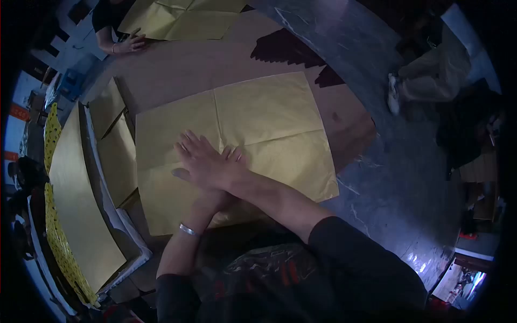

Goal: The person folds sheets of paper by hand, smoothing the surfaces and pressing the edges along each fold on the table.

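Observation:
A large gold sheet (274, 113) with cross-shaped crease lines lies spread out on the brown work surface in front of me. My forearms cross over it. My right hand (199, 159) rests on the left half of the sheet, fingers spread and palm down, with nothing in it. Beneath my right wrist, my left hand (232, 156) is mostly hidden; only its fingertips show, stretched out on the sheet near the central crease. A silver bracelet (188, 230) circles my left wrist.
To the left stand folded gold sheets (116, 151) and a long gold panel (81, 199) beside yellow patterned material (67, 247). Another person's hand (132, 43) is near a second gold sheet (183, 21). Dark jagged pieces (285, 47) lie at the far edge. Someone's legs (431, 81) are at right.

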### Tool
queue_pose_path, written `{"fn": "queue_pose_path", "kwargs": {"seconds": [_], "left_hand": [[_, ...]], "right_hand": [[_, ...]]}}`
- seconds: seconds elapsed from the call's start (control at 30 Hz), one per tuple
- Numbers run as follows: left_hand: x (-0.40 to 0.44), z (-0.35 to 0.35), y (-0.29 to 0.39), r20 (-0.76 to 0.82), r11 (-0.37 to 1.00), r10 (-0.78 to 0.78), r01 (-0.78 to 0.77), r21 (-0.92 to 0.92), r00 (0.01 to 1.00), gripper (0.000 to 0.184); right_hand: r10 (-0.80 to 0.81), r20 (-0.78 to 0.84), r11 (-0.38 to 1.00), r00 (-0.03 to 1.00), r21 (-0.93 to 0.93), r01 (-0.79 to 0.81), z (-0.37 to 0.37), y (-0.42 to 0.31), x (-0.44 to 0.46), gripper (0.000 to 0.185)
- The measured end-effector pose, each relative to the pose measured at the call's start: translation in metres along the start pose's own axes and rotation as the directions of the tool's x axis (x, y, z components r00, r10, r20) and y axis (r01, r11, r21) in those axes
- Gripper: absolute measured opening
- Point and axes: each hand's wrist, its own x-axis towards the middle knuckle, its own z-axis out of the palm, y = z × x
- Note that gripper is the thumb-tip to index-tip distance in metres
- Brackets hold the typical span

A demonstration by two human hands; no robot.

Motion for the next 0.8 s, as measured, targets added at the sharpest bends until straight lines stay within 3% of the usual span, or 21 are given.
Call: {"fn": "queue_pose_path", "kwargs": {"seconds": [0.03, 0.07, 0.1, 0.13, 0.17, 0.23, 0.37, 0.53, 0.67, 0.73, 0.8], "left_hand": [[-0.007, 0.000, -0.004, -0.002, 1.000, 0.001, -0.001, 0.001, 1.000, 0.072], [-0.012, -0.010, -0.006, 0.122, 0.989, -0.043, 0.059, -0.135, 0.992, 0.071], [-0.013, -0.024, -0.006, 0.249, 0.956, -0.066, 0.133, -0.260, 0.966, 0.070], [0.000, -0.051, 0.002, 0.433, 0.937, -0.168, 0.280, -0.210, 0.886, 0.067], [-0.003, -0.050, 0.001, 0.433, 0.937, -0.163, 0.276, -0.212, 0.887, 0.067], [-0.012, -0.045, -0.001, 0.162, 0.984, -0.168, 0.175, -0.025, 0.972, 0.067], [-0.020, -0.042, -0.028, 0.097, 0.970, -0.244, 0.243, 0.024, 0.965, 0.065], [-0.015, -0.051, -0.072, 0.013, 0.923, -0.375, 0.372, 0.099, 0.927, 0.061], [-0.005, -0.046, -0.099, -0.061, 0.924, -0.355, 0.360, 0.130, 0.933, 0.064], [0.005, -0.048, -0.097, -0.029, 0.918, -0.373, 0.374, 0.132, 0.927, 0.065], [0.009, -0.047, -0.101, -0.144, 0.950, -0.289, 0.302, 0.081, 0.947, 0.059]], "right_hand": [[0.056, 0.026, 0.998, 0.998, 0.037, -0.057, 0.008, 0.003, 0.012, 0.075], [0.120, 0.100, 0.991, 0.988, 0.051, -0.125, 0.004, 0.006, 0.021, 0.075], [0.132, 0.104, 0.991, 0.986, -0.044, -0.128, 0.001, 0.011, 0.030, 0.075], [0.144, 0.110, 0.982, 0.983, -0.139, -0.128, -0.002, 0.016, 0.036, 0.075], [0.174, 0.097, 0.965, 0.980, -0.214, -0.151, -0.002, 0.024, 0.039, 0.074], [0.264, 0.035, 0.908, 0.964, -0.345, -0.237, -0.007, 0.045, 0.048, 0.072], [0.441, -0.072, 0.824, 0.895, -0.362, -0.435, -0.049, 0.081, 0.036, 0.069], [0.549, -0.281, 0.696, 0.787, -0.367, -0.617, -0.094, 0.145, 0.000, 0.070], [0.612, -0.363, 0.604, 0.703, -0.359, -0.712, -0.117, 0.176, -0.022, 0.072], [0.611, -0.325, 0.595, 0.722, -0.412, -0.690, -0.119, 0.148, -0.018, 0.071], [0.443, -0.287, 0.726, 0.849, -0.441, -0.528, -0.094, 0.115, -0.005, 0.063]]}}
